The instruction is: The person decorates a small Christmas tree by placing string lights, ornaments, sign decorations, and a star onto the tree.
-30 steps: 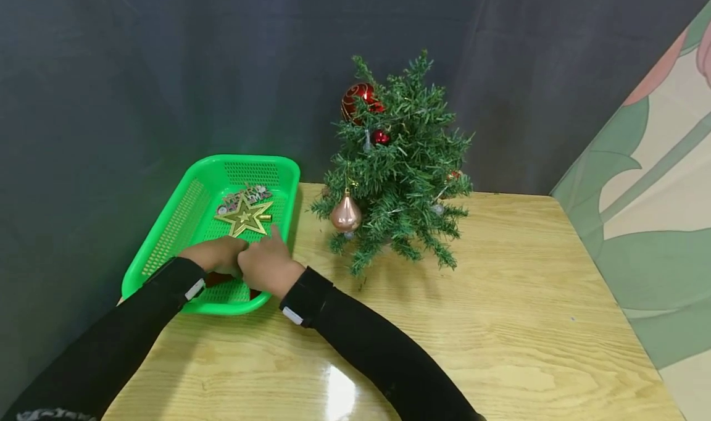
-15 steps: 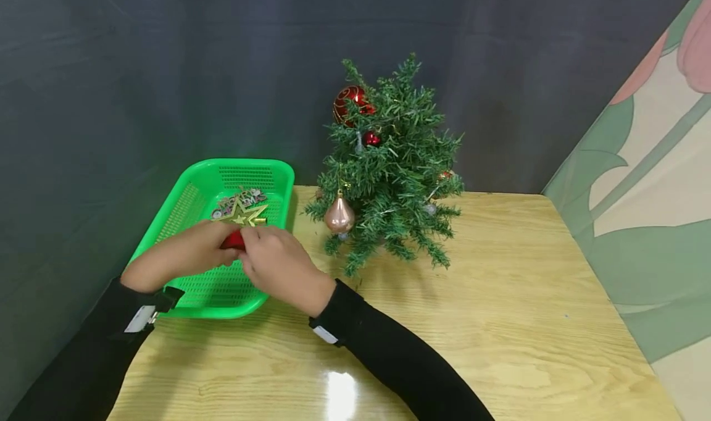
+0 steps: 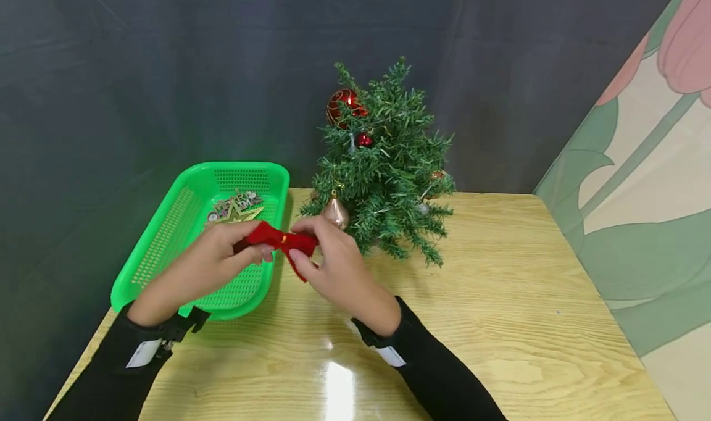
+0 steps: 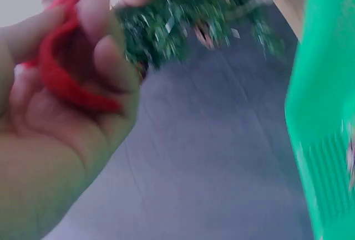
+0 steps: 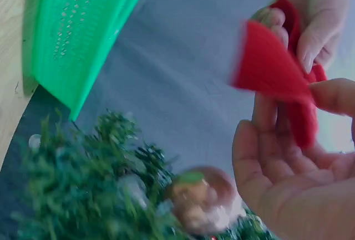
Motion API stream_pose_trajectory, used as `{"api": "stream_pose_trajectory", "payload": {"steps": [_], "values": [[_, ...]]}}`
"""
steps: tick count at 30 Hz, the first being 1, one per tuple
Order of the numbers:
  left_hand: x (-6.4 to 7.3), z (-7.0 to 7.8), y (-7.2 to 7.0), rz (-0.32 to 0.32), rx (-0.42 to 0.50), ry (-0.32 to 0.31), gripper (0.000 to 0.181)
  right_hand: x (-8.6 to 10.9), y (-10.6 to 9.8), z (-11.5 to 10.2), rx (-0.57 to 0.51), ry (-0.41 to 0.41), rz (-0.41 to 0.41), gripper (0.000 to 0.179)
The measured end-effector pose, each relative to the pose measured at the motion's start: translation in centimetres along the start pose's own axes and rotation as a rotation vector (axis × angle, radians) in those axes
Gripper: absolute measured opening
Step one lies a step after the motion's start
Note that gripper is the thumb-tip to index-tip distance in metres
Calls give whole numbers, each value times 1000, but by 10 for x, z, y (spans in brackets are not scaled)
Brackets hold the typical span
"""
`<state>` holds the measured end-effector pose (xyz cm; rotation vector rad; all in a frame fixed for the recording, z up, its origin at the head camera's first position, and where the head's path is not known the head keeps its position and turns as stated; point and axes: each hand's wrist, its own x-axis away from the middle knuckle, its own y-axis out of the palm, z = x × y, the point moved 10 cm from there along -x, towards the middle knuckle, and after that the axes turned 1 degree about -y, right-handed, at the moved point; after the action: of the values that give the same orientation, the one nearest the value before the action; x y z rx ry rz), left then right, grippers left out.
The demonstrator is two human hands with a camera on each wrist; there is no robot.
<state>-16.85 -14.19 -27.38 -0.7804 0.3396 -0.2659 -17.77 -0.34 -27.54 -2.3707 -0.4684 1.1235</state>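
Note:
Both hands hold a red bow with a small gold tie at its middle, over the front right side of the green basket. My left hand pinches the bow's left loop between thumb and fingers. On the other side, my right hand grips the right loop, and a red tail hangs between the hands. In the left wrist view, a loop of the red bow curves across the left palm. The right wrist view shows the red bow between the right thumb and fingers, with the left hand behind.
The green basket holds a gold star and a small glittery lettered ornament. A small Christmas tree stands right of it, carrying a large red bauble, a small red bauble and a rose-gold drop ornament.
The hands have come up out of the basket and shifted right with the red bow, which was mostly hidden before. They have also spread slightly apart, showing its loops.

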Motion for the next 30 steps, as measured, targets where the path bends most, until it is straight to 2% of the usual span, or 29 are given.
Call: {"api": "stream_pose_trajectory", "payload": {"steps": [2, 6, 8, 10, 15, 18, 20, 24, 30], "values": [[-2, 9, 5, 72, 45, 38, 12, 8, -19, -2, -28, -19, 69, 28], [-8, 31, 14, 209, 85, 106, 18, 22, -60, -9, 27, -87, 184, 27], [-14, 43, 18, 259, 98, 141, 23, 27, -78, -12, 113, -115, 230, 28], [-21, 54, 21, 307, 113, 189, 23, 30, -93, -10, 207, -107, 257, 33], [-49, 68, 32, 467, 55, 267, 10, 37, -123, 0, 495, -73, 383, 43], [-63, 67, 36, 581, -10, 274, 9, 38, -130, 5, 597, -93, 455, 37], [-68, 67, 37, 657, -49, 278, 11, 37, -130, 7, 633, -130, 460, 31], [-70, 63, 38, 779, -102, 262, 16, 33, -120, 12, 718, -200, 400, 24], [-68, 53, 40, 872, -132, 209, 19, 34, -109, 22, 781, -214, 329, 22]]}}
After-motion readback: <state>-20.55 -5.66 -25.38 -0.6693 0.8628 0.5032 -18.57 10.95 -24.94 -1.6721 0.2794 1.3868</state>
